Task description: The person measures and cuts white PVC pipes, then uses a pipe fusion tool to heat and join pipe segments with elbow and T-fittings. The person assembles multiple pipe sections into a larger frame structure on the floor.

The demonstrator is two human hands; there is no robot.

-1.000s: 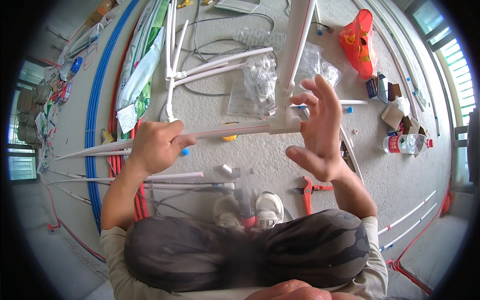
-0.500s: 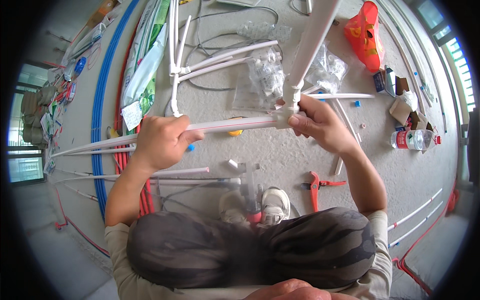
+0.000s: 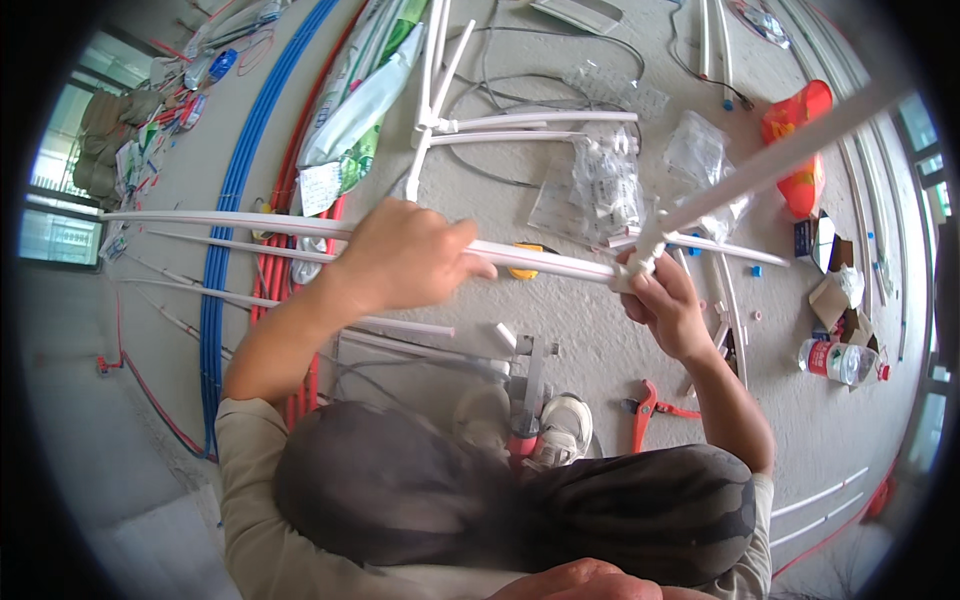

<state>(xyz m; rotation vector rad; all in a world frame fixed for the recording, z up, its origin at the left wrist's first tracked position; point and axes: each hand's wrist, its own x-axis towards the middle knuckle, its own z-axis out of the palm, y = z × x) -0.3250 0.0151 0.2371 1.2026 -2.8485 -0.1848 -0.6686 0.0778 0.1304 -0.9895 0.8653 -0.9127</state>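
Observation:
A long white plastic pipe (image 3: 550, 261) with a red stripe runs across in front of me, its far end off to the left. My left hand (image 3: 405, 255) is closed over it, knuckles up. At the pipe's right end my right hand (image 3: 668, 308) grips a white pipe fitting (image 3: 640, 262), thumb in front; some of its fingers are hidden. A second white pipe (image 3: 780, 170) rises from this fitting, leaning to the upper right. Below the held pipe, a grey tool with a red part (image 3: 532, 395) stands between my shoes.
Orange pipe cutters (image 3: 645, 415) lie near my right knee. Beyond are bagged fittings (image 3: 608, 190), a joined white pipe frame (image 3: 424, 125) and a red bag (image 3: 800, 180). A water bottle (image 3: 840, 362) lies at right. Blue pipes (image 3: 250, 150) and more white pipes stretch along the left.
The pipe rising from the fitting has swung over to the right. My left hand has shifted right, nearer the fitting. My right hand has moved slightly down and right. The whole view has shifted somewhat.

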